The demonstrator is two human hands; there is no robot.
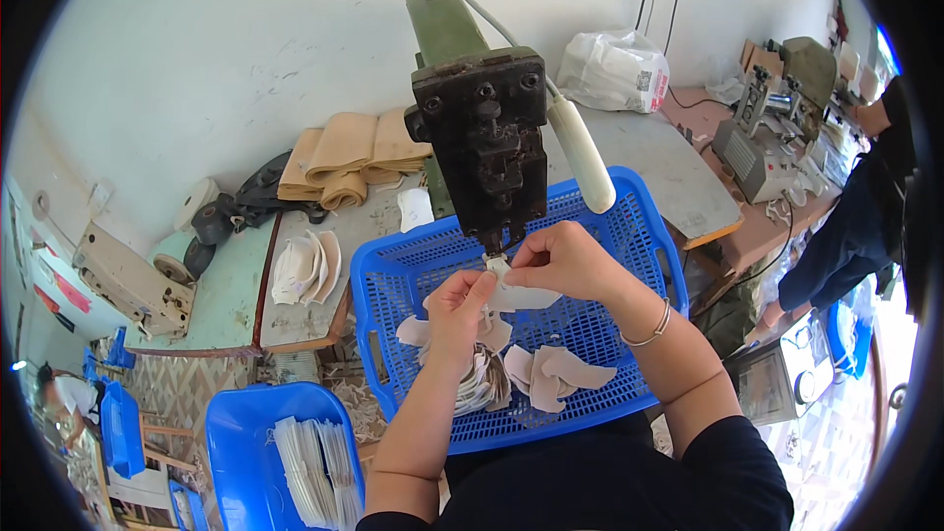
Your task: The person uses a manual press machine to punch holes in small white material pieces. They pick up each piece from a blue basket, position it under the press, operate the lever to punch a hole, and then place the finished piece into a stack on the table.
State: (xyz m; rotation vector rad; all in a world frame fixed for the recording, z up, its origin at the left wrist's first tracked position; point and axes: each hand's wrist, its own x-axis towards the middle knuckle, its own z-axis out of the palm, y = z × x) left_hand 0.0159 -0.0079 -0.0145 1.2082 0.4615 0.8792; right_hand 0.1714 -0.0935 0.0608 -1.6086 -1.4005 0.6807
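Just under the dark head of a green-and-black press machine (pixel 482 138), both my hands pinch a pale cut-out piece (pixel 526 297) of sheet material, perhaps leather. My left hand (pixel 457 310) is closed on its left end. My right hand (pixel 570 265), with a bangle at the wrist, grips its upper edge. The top of the piece reaches the machine's narrow lower tip. Beneath my hands stands a blue perforated basket (pixel 644 197). In it lie a stack of cut pieces (pixel 482 383) and several loose pieces (pixel 556 374).
A blue tub (pixel 231 433) with bundled white strips stands lower left. Pale cut-outs (pixel 307 267) and folded tan sheets (pixel 344 152) lie on the left bench. A white plastic bag (pixel 615 69) sits behind. At right, a person in dark clothes (pixel 846 246) is beside another machine (pixel 762 152).
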